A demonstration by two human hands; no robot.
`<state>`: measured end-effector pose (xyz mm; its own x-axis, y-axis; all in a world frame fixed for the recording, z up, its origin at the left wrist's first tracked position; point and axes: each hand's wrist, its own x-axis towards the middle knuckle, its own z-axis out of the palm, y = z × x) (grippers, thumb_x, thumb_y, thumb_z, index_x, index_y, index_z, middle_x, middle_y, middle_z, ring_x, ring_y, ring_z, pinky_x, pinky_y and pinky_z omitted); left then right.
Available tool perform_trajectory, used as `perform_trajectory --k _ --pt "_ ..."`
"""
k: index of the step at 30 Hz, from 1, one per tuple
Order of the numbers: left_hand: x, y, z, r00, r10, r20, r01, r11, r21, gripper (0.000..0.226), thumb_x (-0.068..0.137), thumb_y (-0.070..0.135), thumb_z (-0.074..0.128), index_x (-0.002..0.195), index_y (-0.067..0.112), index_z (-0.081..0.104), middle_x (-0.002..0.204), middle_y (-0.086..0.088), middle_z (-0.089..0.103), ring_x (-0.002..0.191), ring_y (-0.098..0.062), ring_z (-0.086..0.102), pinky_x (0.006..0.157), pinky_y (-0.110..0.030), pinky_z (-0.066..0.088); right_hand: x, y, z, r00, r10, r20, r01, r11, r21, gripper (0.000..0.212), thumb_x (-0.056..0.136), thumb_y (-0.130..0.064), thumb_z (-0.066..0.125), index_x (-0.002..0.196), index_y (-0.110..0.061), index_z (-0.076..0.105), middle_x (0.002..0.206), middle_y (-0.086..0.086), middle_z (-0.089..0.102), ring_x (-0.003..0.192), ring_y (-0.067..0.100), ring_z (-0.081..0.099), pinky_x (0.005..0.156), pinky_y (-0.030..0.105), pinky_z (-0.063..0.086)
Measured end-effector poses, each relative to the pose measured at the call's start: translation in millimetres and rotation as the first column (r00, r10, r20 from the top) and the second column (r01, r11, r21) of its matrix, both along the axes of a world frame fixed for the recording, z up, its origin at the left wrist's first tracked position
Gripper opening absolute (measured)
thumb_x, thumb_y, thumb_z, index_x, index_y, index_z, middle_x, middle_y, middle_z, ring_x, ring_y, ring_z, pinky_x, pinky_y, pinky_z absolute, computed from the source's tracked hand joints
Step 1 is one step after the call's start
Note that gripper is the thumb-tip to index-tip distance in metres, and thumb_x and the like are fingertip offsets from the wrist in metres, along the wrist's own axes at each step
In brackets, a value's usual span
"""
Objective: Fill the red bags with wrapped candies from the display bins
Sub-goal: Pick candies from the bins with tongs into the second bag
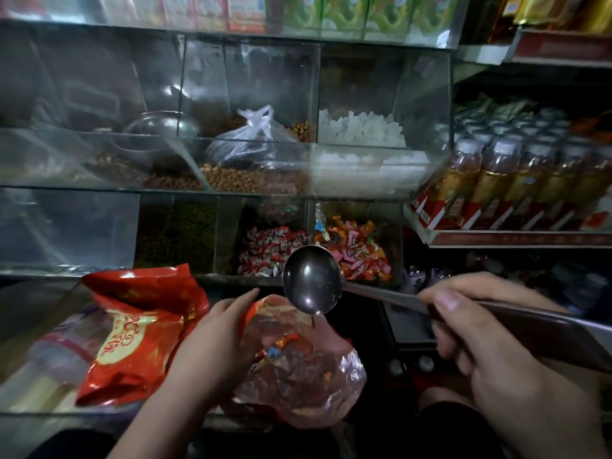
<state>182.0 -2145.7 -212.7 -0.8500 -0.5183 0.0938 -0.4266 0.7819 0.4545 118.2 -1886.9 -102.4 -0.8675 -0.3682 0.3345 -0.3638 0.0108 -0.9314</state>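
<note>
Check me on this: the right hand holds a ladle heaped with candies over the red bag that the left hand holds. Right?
Not quite. In the head view the ladle in the right hand is empty, its bowl bare and shiny. It does hang over the red bag that the left hand holds.

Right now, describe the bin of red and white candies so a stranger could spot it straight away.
Find the glass display case, then its lower row of bins. The bin of red and white candies sits second from the right. Its wrappers are all red and white, unlike the mixed orange and pink candies on its right and the dark green grains on its left.
</note>
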Motion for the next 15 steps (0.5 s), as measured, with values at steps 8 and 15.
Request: perform_trajectory --k 8,15 --pt "-42 -17 2 0.957 0.208 -0.203 -0.157 0.957 0.244 0.036 0.098 0.046 0.049 0.122 0.027 0.067 0.117 0.003 0.071 0.098 -0.014 0.062 0.08 -0.029 0.047 -9 -2 -24 0.992 0.012 0.124 -0.025 0.995 0.101 0.02 0.092 -0.036 0.061 0.085 -0.025 0.075 0.052 0.005 0.057 0.045 0.005 0.051 0.046 0.014 0.041" --pt "-39 -8 5 0.965 0.142 -0.222 -0.085 0.965 0.247 0.039 0.092 0.04 0.058 0.13 0.031 0.062 0.117 0.015 0.069 0.111 -0.01 0.062 0.085 -0.02 0.047 -27 -67 -87 0.92 0.383 -0.087 -0.28 0.794 0.54 0.019 0.094 -0.05 0.059 0.098 -0.035 0.071 0.093 -0.013 0.072 0.088 0.003 0.068 0.08 0.03 0.056"
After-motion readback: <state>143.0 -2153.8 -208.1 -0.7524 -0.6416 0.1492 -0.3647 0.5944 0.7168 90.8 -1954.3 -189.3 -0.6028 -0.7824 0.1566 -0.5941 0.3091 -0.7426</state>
